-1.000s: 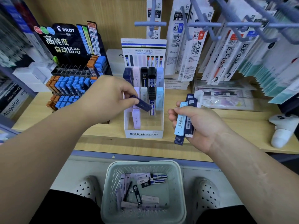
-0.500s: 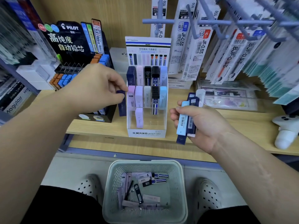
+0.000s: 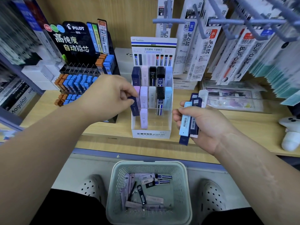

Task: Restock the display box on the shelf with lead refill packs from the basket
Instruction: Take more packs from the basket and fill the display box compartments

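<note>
Item 1. Left hand (image 3: 110, 95): thumb and fingertips pinch the top end of a navy lead pack (image 3: 135, 106), which hangs nearly upright below them at the left front corner of the display box (image 3: 151, 133). Whether the pack is inside the compartment cannot be told.

Item 2. Display box: white, tiered, standing on the wooden shelf (image 3: 97, 132). Just right of the left fingertips stand lilac, pink, white, black and pale blue columns. One pink pack (image 3: 144, 118) stands in the front row, just right of the navy pack.

Item 3. Right hand (image 3: 206, 125): fingers curled round a fanned bundle of packs (image 3: 188, 120) in pale blue, navy and white, barcodes facing up. It is held right of the box, apart from it.

Item 4. Basket (image 3: 116, 192): pale green, on the floor below both hands, between two white perforated shoes (image 3: 92, 187). Loose packs (image 3: 146, 189) lie in it.

Item 5. Surroundings: a black Pilot lead display (image 3: 78, 46) behind the left knuckles; carded refills (image 3: 203, 51) hang on grey pegs (image 3: 227, 21) above the right fingers, overhanging the box's top right; a white controller-like object (image 3: 290, 132) lies far right.
</note>
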